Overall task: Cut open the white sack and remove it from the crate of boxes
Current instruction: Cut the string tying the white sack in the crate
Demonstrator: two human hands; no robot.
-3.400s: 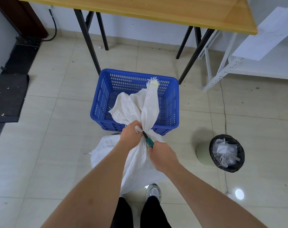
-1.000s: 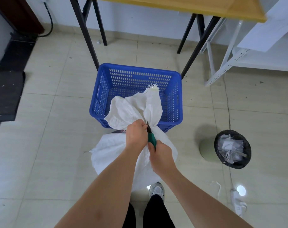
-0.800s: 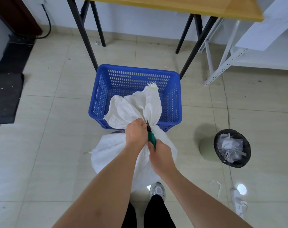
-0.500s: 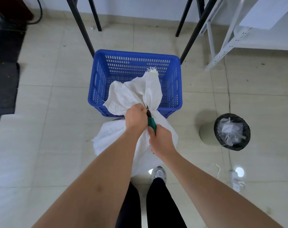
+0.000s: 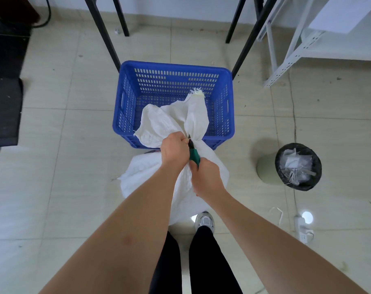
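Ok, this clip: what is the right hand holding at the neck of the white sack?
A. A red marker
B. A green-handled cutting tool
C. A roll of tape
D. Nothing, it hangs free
B: the right hand grips a green-handled cutting tool whose dark tip points at the bunched neck of the white sack, which the left hand grips just beside it.

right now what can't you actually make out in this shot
Head view only:
- Tie at the neck of the white sack: hidden by the left hand.
- Blade of the green-handled cutter: only a dark tip shows; the right hand covers the rest of the handle.
- Sack contents: wrapped in the cloth.
- Blue crate floor: partly hidden by the sack top.
- Table: top cut off by the upper edge.
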